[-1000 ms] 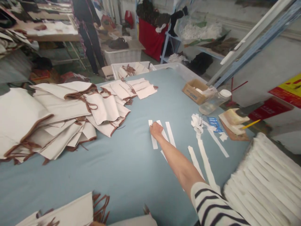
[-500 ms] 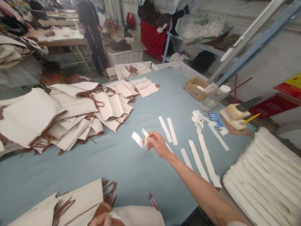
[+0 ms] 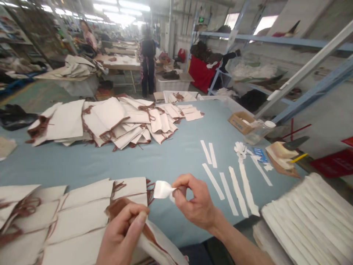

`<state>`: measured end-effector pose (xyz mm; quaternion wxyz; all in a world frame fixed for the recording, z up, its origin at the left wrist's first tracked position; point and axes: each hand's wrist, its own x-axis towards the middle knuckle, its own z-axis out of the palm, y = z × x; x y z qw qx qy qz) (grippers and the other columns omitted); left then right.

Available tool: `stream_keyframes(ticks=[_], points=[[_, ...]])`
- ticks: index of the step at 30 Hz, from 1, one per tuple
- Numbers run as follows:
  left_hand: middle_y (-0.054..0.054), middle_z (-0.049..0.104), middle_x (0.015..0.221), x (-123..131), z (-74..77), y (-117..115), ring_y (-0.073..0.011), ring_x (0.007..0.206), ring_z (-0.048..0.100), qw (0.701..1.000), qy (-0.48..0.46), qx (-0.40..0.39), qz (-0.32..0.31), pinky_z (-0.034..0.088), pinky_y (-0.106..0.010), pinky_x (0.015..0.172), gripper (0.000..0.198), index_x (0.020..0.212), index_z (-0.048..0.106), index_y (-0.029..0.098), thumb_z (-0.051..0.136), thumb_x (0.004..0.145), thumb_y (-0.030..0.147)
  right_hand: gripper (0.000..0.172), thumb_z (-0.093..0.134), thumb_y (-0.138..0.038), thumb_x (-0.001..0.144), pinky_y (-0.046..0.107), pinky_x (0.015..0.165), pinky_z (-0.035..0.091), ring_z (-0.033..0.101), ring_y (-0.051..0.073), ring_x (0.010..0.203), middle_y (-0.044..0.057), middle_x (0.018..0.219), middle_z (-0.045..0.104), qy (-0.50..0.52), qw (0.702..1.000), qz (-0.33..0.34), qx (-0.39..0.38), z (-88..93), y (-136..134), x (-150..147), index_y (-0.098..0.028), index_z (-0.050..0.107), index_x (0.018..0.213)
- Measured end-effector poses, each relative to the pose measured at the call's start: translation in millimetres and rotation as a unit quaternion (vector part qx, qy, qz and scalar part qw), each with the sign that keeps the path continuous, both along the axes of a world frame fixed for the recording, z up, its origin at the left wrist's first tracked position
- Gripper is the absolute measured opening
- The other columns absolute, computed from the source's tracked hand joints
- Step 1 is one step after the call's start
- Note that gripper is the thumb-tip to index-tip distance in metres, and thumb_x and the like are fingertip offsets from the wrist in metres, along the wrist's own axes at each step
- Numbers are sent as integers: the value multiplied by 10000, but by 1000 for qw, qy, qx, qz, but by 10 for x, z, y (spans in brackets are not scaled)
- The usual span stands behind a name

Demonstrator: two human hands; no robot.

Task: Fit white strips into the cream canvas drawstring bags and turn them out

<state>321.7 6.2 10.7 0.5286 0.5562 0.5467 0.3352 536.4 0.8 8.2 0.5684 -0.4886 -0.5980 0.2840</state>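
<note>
My left hand is closed on the brown edge of a cream fabric piece at the lower middle. To its upper right, my right hand pinches a short white strip, whose wide end points left. The two hands are apart. Left of them, cream pieces with brown ties lie in overlapping rows on the blue-green table. Several narrow white strips lie flat to the right of my right hand.
A pile of cream pieces covers the table's far side. Right are a cardboard box, a plastic jar, a yellow-handled tool and a white fabric stack. A person stands beyond the table.
My right hand has come nearer, close to my left hand, with the white strip. My left hand and its fabric now show more fully. The view has tilted up and turned left.
</note>
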Motion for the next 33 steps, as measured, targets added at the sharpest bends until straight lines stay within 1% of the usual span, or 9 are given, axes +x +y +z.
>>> stream_keyframes(ticks=[2, 4, 12, 16, 21, 24, 27, 30, 33], points=[[-10, 684, 720, -58, 61, -22, -181, 650, 578, 999, -7, 14, -30, 464, -247, 613, 416, 877, 764, 187, 678, 912, 593, 163, 575, -97, 905, 235, 566, 460, 565, 111, 543, -38, 676, 653, -175, 975, -28, 133, 136, -74, -104, -244, 610, 966], [-24, 694, 756, -109, 64, -40, -186, 690, 587, 997, -21, 31, -72, 472, -247, 645, 399, 911, 788, 174, 649, 949, 547, 210, 557, -63, 916, 240, 574, 468, 595, 114, 544, -32, 709, 695, -243, 949, -22, 200, 237, -131, -214, -254, 592, 997], [-53, 748, 853, -274, 41, -204, -189, 733, 648, 988, -80, 60, -115, 501, -228, 648, 314, 1055, 819, 163, 721, 921, 429, 209, 552, -78, 927, 230, 630, 532, 677, 122, 630, -16, 790, 750, -191, 962, -6, 197, 199, -392, -572, -258, 585, 1029], [-34, 750, 842, -284, 84, -343, -169, 663, 651, 993, -99, 19, -63, 515, -220, 607, 368, 1182, 797, 189, 753, 889, 408, 196, 549, -79, 898, 216, 583, 507, 603, 106, 549, -34, 744, 714, -167, 975, -17, 143, 140, -557, -604, -249, 592, 984], [-63, 809, 970, -297, 67, -416, -187, 763, 725, 988, -92, 56, -107, 564, -211, 668, 354, 1187, 809, 202, 784, 869, 356, 99, 561, -152, 881, 211, 524, 435, 518, 104, 530, -47, 655, 609, -60, 998, 18, -4, 129, -757, -608, -226, 622, 906], [-58, 817, 961, -274, 80, -456, -196, 798, 745, 987, -100, 73, -100, 577, -216, 697, 288, 1111, 824, 207, 793, 846, 316, 26, 593, -226, 893, 214, 560, 429, 524, 106, 593, -31, 696, 607, 55, 990, 74, -105, 114, -843, -607, -213, 610, 878], [-35, 778, 799, -215, 122, -522, -170, 677, 699, 986, -117, 68, -100, 538, -202, 608, 178, 949, 817, 185, 776, 851, 328, 181, 663, -369, 929, 206, 544, 401, 488, 93, 577, -32, 711, 605, 175, 956, 136, -193, 62, -912, -586, -205, 589, 905], [-4, 685, 629, -154, 146, -589, -132, 532, 600, 985, -143, 6, -93, 476, -193, 516, 259, 800, 755, 163, 764, 873, 412, 392, 662, -586, 957, 204, 488, 350, 403, 79, 501, -51, 672, 580, 225, 920, 194, -257, 13, -975, -519, -201, 588, 950], [1, 671, 610, -113, 140, -642, -132, 497, 590, 976, -174, -106, -73, 475, -200, 489, 374, 787, 719, 155, 816, 816, 515, 517, 498, -688, 1027, 238, 578, 430, 512, 117, 610, -5, 762, 637, 120, 949, 176, -231, 22, -1021, -398, -189, 633, 1003]])
